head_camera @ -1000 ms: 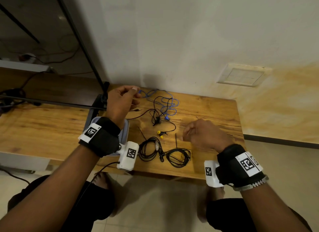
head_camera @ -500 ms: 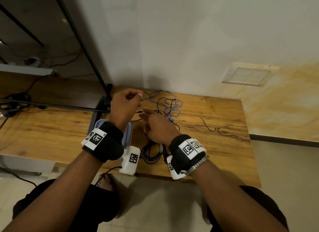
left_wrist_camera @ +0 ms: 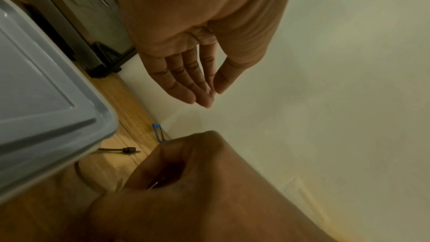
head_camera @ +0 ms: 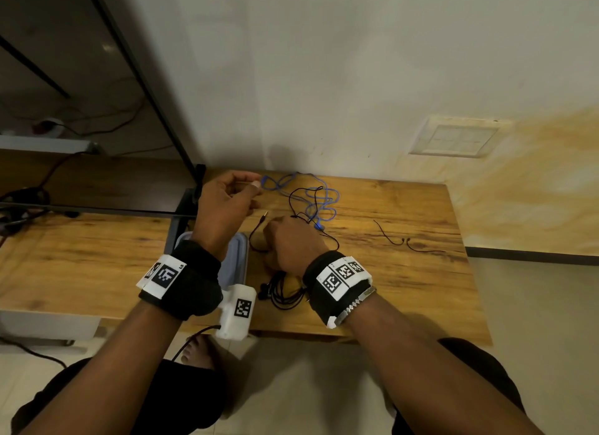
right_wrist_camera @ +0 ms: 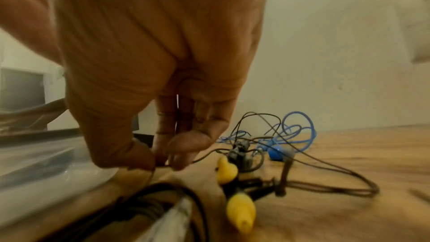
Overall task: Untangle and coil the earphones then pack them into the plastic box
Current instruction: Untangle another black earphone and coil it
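Note:
A tangle of blue earphones [head_camera: 319, 201] and thin black earphones with yellow buds [right_wrist_camera: 227, 170] lies on the wooden table [head_camera: 405, 292] near the wall. My right hand [head_camera: 291, 243] is low beside the box, thumb and fingers pinching the thin black cable [right_wrist_camera: 204, 155]. Its jack plug [head_camera: 265, 213] lies loose on the wood. My left hand [head_camera: 227, 201] hovers above the box, fingers nearly straight, thumb tip against the index finger; no cable shows between them. The grey plastic box [head_camera: 241, 250] sits under my left wrist, mostly hidden.
Coiled black earphones [head_camera: 287, 293] lie by the table's front edge under my right wrist. Two short black wires [head_camera: 389, 237] rest on the right part of the table. A black metal post [head_camera: 194, 182] stands at the back left, against the wall.
My right hand has swung left from the table's middle right to the black cable beside the box and pinched it. The left hand has stayed raised in place.

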`<action>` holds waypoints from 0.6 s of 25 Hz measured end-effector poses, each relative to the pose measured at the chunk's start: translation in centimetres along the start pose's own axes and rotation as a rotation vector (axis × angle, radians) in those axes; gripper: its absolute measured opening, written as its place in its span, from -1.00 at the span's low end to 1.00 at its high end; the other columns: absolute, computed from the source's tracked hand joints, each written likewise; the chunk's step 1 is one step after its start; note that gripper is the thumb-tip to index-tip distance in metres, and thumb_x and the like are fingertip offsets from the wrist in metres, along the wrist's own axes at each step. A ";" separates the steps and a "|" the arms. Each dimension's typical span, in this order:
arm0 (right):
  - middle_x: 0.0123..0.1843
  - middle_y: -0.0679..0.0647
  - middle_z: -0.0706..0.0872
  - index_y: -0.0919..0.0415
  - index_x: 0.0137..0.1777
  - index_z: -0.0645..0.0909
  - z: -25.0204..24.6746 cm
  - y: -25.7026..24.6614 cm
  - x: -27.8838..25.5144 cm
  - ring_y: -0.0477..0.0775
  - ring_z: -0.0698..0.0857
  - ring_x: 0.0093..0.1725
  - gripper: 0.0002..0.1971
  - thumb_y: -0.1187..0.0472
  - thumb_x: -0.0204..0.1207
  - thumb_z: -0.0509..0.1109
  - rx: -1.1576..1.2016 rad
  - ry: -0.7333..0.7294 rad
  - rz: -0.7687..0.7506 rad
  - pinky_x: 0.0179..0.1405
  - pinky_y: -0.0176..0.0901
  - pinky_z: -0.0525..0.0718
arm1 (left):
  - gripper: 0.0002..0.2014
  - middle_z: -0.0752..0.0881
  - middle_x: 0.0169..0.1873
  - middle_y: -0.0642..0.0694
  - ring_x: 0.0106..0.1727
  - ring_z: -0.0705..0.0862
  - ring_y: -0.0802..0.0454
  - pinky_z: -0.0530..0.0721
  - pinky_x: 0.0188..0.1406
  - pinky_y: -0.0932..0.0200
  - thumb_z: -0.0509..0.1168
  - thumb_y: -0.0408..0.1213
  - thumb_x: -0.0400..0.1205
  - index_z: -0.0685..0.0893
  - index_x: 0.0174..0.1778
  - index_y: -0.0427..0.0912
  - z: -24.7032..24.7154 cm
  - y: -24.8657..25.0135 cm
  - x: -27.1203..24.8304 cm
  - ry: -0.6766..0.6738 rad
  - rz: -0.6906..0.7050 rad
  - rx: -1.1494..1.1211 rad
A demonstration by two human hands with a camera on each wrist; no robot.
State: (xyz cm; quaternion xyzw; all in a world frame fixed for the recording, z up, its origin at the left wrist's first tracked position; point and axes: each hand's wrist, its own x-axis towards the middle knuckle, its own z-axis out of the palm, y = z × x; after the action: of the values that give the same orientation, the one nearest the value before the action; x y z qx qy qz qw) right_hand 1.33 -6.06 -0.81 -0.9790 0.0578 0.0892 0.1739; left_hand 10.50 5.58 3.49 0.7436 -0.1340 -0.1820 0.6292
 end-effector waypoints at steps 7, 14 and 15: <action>-0.25 0.08 0.89 0.24 -0.09 0.79 -5.0 3.5 -0.7 0.07 0.90 -0.24 -0.82 0.15 0.48 0.68 0.737 0.292 0.279 -0.18 -0.09 0.89 | -0.85 0.84 0.12 -0.20 -0.14 0.82 0.08 0.80 -0.18 0.25 0.36 -0.28 0.80 0.76 0.25 -0.18 0.9 -0.2 0.1 -0.025 -0.054 0.003; -0.18 0.27 0.88 0.41 0.02 0.76 -4.3 4.5 -2.6 -0.02 0.84 -0.28 -0.82 0.43 0.49 0.67 1.082 0.219 0.278 -0.19 -0.19 0.86 | -0.67 0.82 0.13 -0.35 0.01 0.86 -0.10 0.86 0.01 0.10 0.48 -0.38 0.70 0.60 0.35 -0.26 4.3 -0.2 -0.1 -0.095 -0.153 -0.069; -0.11 0.30 0.89 0.37 0.03 0.76 -4.0 4.6 -2.7 -0.01 0.84 -0.23 -0.80 0.41 0.48 0.69 1.127 0.218 0.288 -0.17 -0.15 0.88 | -0.67 0.83 0.06 -0.35 -0.04 0.86 -0.08 0.86 0.01 0.07 0.49 -0.46 0.67 0.62 0.33 -0.28 4.5 -0.1 0.0 -0.070 -0.100 -0.101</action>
State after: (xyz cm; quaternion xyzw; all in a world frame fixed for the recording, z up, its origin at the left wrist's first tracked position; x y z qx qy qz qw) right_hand -1.32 -11.57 1.91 -0.7215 0.2459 -0.0335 0.6464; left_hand 8.53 1.63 2.78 0.7100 -0.1091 -0.2457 0.6509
